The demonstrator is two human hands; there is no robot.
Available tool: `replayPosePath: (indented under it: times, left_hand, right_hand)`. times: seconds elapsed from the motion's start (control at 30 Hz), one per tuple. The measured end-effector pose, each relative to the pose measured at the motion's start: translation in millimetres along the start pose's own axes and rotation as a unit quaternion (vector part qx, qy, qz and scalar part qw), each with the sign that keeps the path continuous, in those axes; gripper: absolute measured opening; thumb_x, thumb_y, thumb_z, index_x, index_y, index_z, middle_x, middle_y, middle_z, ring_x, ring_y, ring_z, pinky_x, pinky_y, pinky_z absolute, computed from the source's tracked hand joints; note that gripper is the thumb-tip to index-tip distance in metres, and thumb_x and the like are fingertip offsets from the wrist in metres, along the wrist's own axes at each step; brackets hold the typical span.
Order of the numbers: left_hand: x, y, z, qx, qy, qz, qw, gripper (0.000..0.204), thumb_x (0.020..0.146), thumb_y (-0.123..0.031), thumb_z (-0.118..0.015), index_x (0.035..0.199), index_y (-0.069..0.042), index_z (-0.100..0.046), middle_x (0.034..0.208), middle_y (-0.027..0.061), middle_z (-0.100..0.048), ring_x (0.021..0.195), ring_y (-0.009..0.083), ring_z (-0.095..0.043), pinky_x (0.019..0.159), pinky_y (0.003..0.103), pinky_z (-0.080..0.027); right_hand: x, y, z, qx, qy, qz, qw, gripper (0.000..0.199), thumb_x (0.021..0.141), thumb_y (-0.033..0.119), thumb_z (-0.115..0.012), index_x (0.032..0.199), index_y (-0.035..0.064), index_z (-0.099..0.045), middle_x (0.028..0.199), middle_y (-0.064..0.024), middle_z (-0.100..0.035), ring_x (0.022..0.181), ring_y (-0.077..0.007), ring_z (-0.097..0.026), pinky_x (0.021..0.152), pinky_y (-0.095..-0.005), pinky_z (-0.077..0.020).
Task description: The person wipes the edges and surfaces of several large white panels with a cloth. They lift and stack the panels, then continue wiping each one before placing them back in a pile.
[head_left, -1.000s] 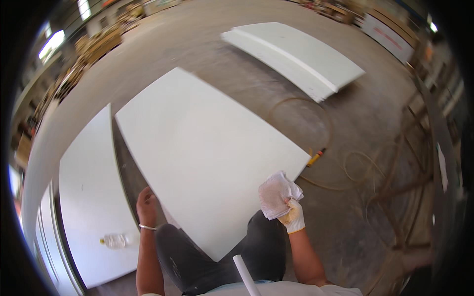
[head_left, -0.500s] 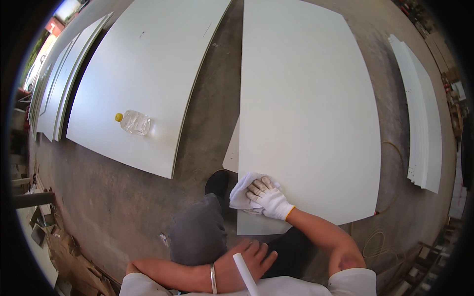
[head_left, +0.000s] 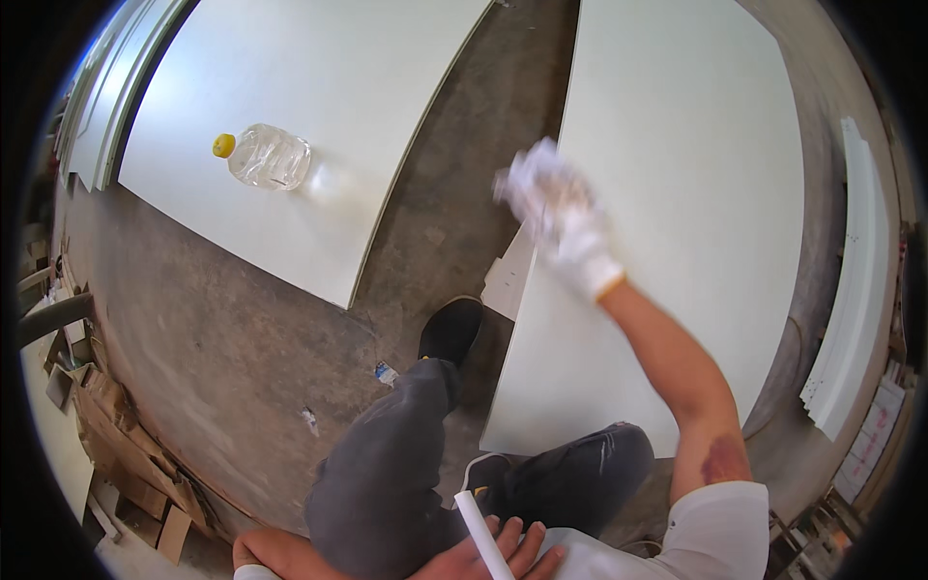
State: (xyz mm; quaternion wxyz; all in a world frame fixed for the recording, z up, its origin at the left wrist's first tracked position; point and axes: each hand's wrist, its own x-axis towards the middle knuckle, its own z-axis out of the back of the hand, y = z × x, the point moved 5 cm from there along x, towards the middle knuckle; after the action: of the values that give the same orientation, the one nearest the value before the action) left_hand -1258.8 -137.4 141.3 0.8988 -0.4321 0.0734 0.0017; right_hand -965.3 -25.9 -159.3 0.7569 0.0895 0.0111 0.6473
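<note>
My right hand (head_left: 577, 237), in a white knit glove with a yellow cuff, is closed on a bunched white cloth (head_left: 541, 179). Both are smeared by motion at the left edge of a large pale panel (head_left: 691, 222); I cannot tell whether the cloth touches its surface. Down at the lower edge, my bare left hand (head_left: 527, 553) rests near my lap with its fingers stretched out. A white stick (head_left: 480, 532) crosses in front of it, close to the camera, in the same spot as before; the hand does not appear to grip it.
A second pale panel (head_left: 290, 58) at the left bears a clear bottle (head_left: 271, 157) with a yellow cap, lying on its side. More panels (head_left: 111, 97) stand at far left, white strips (head_left: 851, 290) at right. Torn cardboard (head_left: 126, 425) lies lower left. My shoe (head_left: 451, 327) is between the panels.
My right hand has swept the cloth away from the near end of the right panel, up to its left edge. The whole view has shifted, and my left hand sits lower in it.
</note>
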Motion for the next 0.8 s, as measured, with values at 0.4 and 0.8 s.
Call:
replayPosePath:
  times: [0.4,0.8]
  left_hand:
    - [4.4,5.6,10.7,0.128,0.033,-0.019,0.991,0.052,0.092,-0.023,-0.053,0.141,-0.004,-0.053,0.137,0.0213,-0.059,0.123,0.0367,-0.06,0.109,0.053,-0.048]
    - [19.8,7.4,4.7,0.157,0.05,-0.042,0.985,0.053,0.092,-0.022,-0.054,0.141,-0.004,-0.053,0.136,0.0213,-0.059,0.123,0.0368,-0.059,0.108,0.053,-0.05]
  right_hand:
    - [20.4,-27.5,14.5,0.033,0.006,-0.077,0.996,0.055,0.102,0.03,-0.047,0.155,0.0156,-0.047,0.156,-0.0151,-0.05,0.151,-0.0372,-0.036,0.124,-0.0526,-0.0232]
    - [120.3,-170.4,-9.2,-0.036,0.008,-0.193,0.98,0.059,0.103,0.039,-0.043,0.161,0.0276,-0.038,0.169,-0.0015,-0.031,0.157,-0.0253,-0.025,0.129,-0.044,-0.0138]
